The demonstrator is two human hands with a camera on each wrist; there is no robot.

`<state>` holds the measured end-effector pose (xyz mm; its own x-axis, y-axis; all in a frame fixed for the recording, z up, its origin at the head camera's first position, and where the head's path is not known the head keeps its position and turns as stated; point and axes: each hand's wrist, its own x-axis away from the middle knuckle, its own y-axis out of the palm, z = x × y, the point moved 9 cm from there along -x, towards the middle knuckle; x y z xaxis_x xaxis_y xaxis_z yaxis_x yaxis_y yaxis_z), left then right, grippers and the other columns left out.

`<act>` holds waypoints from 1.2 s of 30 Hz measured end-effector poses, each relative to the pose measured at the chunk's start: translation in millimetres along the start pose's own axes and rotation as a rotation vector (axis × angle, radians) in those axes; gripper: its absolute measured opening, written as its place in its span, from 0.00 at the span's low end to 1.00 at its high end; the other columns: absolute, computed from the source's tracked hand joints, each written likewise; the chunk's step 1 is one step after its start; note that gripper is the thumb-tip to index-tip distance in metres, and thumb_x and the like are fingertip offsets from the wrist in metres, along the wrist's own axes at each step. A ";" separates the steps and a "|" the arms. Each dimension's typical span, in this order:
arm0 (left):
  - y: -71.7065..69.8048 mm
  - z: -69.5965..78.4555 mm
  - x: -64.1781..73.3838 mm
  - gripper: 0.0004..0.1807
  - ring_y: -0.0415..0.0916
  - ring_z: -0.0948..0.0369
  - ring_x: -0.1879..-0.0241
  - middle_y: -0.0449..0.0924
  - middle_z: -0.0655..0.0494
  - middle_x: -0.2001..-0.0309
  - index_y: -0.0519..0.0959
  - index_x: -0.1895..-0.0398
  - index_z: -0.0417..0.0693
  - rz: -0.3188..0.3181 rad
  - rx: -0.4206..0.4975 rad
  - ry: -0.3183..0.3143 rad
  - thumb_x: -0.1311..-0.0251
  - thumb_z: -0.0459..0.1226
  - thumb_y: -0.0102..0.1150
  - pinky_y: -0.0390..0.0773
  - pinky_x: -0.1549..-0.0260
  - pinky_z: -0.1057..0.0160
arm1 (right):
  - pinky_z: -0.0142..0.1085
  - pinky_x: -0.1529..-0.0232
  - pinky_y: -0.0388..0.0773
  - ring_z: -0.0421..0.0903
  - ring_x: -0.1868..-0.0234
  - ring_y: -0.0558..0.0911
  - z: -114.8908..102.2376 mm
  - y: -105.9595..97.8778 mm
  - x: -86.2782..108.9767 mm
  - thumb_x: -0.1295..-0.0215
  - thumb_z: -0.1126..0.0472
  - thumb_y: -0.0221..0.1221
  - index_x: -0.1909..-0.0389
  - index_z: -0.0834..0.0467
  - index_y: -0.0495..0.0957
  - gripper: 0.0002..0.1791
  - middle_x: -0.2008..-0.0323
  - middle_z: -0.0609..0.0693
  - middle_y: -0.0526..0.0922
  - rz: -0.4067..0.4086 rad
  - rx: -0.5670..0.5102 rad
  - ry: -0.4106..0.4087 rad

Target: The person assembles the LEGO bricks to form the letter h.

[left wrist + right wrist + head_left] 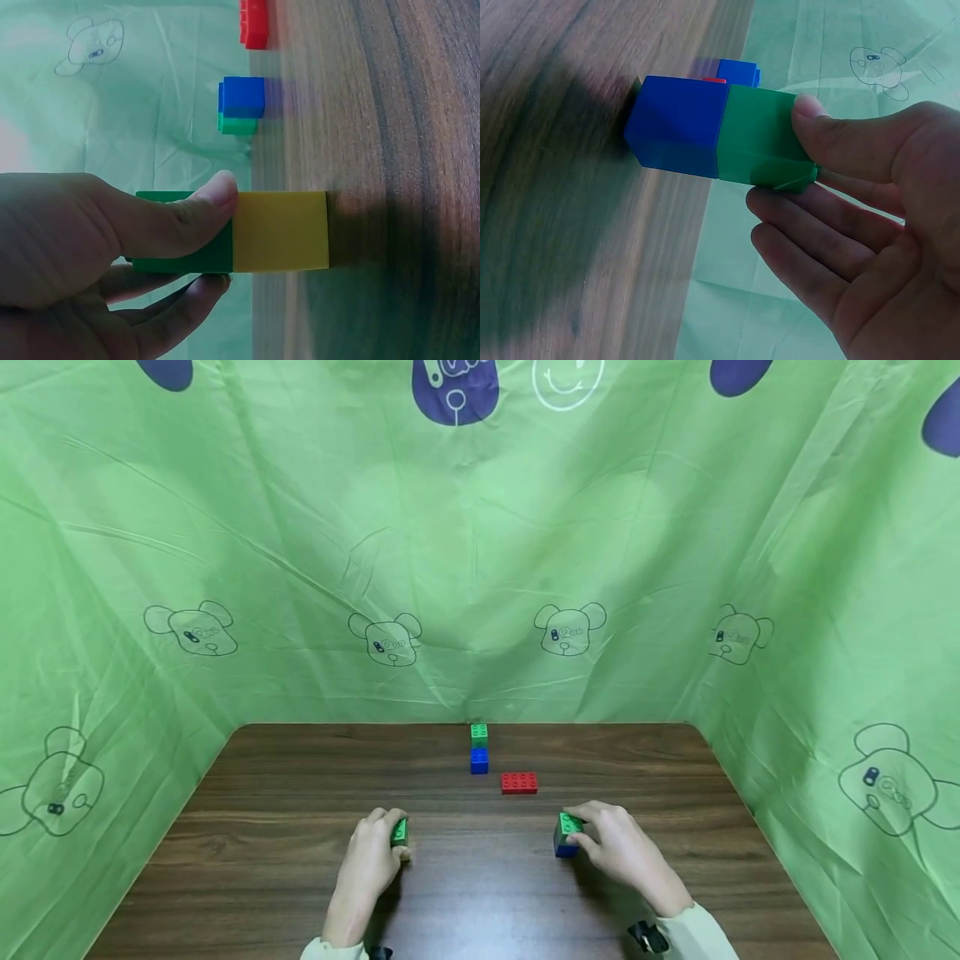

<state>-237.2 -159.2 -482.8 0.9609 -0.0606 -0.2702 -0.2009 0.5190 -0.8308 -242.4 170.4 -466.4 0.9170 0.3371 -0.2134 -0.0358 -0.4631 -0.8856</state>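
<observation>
My left hand (367, 852) grips a green brick (180, 259) between thumb and fingers. Beneath that one is a yellow brick (281, 232), joined to it as a stack whose lower end is at the wooden table. Off to the right, my right hand (611, 843) pinches another green brick (761, 127) with the thumb on one side and fingertips on the other. A blue brick (679, 124) is joined under it, its lower end close to the table top.
Farther back stand a blue brick (479, 762) and a green brick (479, 735), one right behind the other. A flat red brick (519, 783) lies nearer, between the hands. Green printed cloth (480, 685) hangs along the back and sides of the table (300, 785).
</observation>
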 end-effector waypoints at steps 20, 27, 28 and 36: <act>12.3 -5.7 4.5 0.33 0.78 0.45 0.47 0.80 0.41 0.46 0.75 0.34 0.40 -0.255 0.089 -0.022 0.45 0.27 0.71 0.79 0.48 0.42 | 0.42 0.55 0.85 0.53 0.51 0.86 12.8 8.1 -1.8 0.44 0.65 0.73 0.51 0.65 0.85 0.18 0.53 0.58 0.87 -0.056 -0.178 0.051; 12.7 30.3 -13.3 0.22 0.77 0.59 0.63 0.81 0.52 0.59 0.80 0.47 0.42 -0.317 0.102 0.048 0.44 0.33 0.73 0.80 0.63 0.55 | 0.39 0.55 0.85 0.50 0.52 0.87 13.0 5.2 -5.3 0.44 0.64 0.73 0.52 0.63 0.86 0.18 0.55 0.55 0.88 -0.058 -0.139 0.034; 13.8 36.1 -16.0 0.21 0.75 0.61 0.65 0.80 0.53 0.61 0.80 0.48 0.42 -0.320 0.110 0.062 0.45 0.34 0.73 0.79 0.66 0.57 | 0.39 0.55 0.85 0.49 0.52 0.87 13.1 4.9 -5.4 0.44 0.64 0.73 0.52 0.63 0.86 0.18 0.55 0.55 0.88 -0.058 -0.143 0.035; 28.7 77.0 -28.8 0.20 0.73 0.64 0.69 0.80 0.58 0.63 0.81 0.50 0.47 -0.339 0.098 0.156 0.44 0.39 0.75 0.75 0.72 0.64 | 0.39 0.54 0.85 0.49 0.52 0.87 14.6 5.4 -4.3 0.44 0.64 0.73 0.52 0.62 0.86 0.18 0.54 0.54 0.88 -0.058 -0.151 0.055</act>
<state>-256.0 -76.8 -461.3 0.9277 -0.3676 -0.0653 0.1493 0.5257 -0.8375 -252.3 178.4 -476.3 0.9363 0.3232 -0.1374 0.0737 -0.5635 -0.8228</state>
